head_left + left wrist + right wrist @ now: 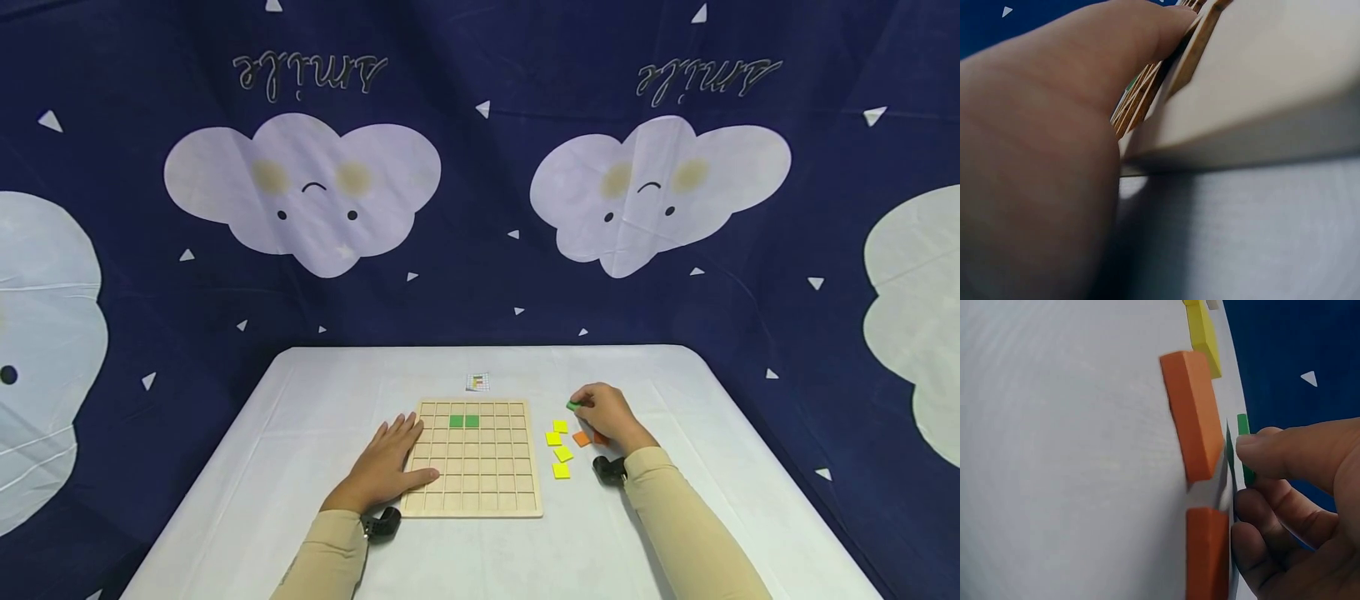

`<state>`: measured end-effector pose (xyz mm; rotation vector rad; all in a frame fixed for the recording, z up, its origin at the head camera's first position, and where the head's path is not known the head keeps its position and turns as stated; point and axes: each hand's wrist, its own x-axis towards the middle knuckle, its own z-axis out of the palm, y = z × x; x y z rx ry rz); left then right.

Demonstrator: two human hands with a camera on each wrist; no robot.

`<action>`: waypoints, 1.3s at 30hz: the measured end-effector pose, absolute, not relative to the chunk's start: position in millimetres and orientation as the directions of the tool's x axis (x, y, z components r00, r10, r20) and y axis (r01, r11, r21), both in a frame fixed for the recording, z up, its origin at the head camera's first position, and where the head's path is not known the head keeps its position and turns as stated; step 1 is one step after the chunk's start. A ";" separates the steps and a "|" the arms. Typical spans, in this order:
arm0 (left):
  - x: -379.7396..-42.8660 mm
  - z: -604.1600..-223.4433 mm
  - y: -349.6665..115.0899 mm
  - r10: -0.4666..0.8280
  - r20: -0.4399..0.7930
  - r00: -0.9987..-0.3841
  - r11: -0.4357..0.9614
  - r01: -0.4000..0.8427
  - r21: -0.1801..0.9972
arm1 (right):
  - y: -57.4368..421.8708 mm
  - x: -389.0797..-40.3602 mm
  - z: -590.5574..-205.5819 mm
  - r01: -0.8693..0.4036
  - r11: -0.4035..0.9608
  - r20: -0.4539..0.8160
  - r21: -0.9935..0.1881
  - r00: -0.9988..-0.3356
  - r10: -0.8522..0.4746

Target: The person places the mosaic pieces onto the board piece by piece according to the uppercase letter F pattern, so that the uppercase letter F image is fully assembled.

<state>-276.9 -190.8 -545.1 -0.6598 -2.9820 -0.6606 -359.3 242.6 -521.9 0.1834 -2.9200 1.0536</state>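
On the white-covered worktop (337,379), a pale wooden grid board (487,461) lies flat before the person, its cells marked off by narrow ridges. Two green tiles (464,422) occupy neighbouring cells in the second row from the far edge, somewhat left of the middle. The left hand (386,458) rests along the board's left edge with its fingers extended and spread, grasping nothing; its thumb (422,477) reaches over the near-left cells. To the right of the board, the right hand (607,412) pinches a third green tile (573,406) between thumb and fingers, beyond the loose tiles; the right wrist view confirms this grip, with the tile seen edge-on. Four yellow tiles (561,471) lie just beside the board's right edge, arranged in an uneven column. Two orange tiles (582,438) lie to the right of these, near each other but apart, the farther right partly hidden by the right hand. A small printed card (477,382) lies just past the far edge of the board; its details are too small to read. Behind the worktop hangs a dark blue cloth (480,183) patterned with pale clouds, small triangles and inverted lettering.
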 end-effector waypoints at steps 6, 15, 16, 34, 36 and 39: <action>-276.3 -544.3 -191.4 0.404 0.112 -0.908 0.816 0.413 0.403 | 236.6 -357.7 -519.3 -0.155 0.733 0.103 -0.663 -0.988 -0.117; -276.7 -544.4 -191.3 0.405 0.110 -0.908 0.816 0.413 0.404 | 223.0 -354.7 -515.4 -0.203 0.708 0.140 -0.676 -0.979 -0.146; -276.7 -544.6 -191.4 0.406 0.113 -0.907 0.815 0.415 0.404 | 221.3 -354.4 -515.3 -0.202 0.705 0.140 -0.679 -0.979 -0.146; -275.5 -545.5 -191.6 0.394 0.093 -0.915 0.821 0.395 0.412 | 194.7 -348.2 -519.0 -0.254 0.673 0.143 -0.695 -0.966 -0.216; -275.9 -546.0 -191.9 0.395 0.093 -0.914 0.823 0.397 0.407 | 189.6 -346.6 -519.2 -0.259 0.664 0.140 -0.701 -0.964 -0.228; -276.5 -546.1 -192.6 0.398 0.096 -0.913 0.822 0.401 0.404 | 181.0 -344.7 -519.7 -0.285 0.651 0.148 -0.703 -0.955 -0.258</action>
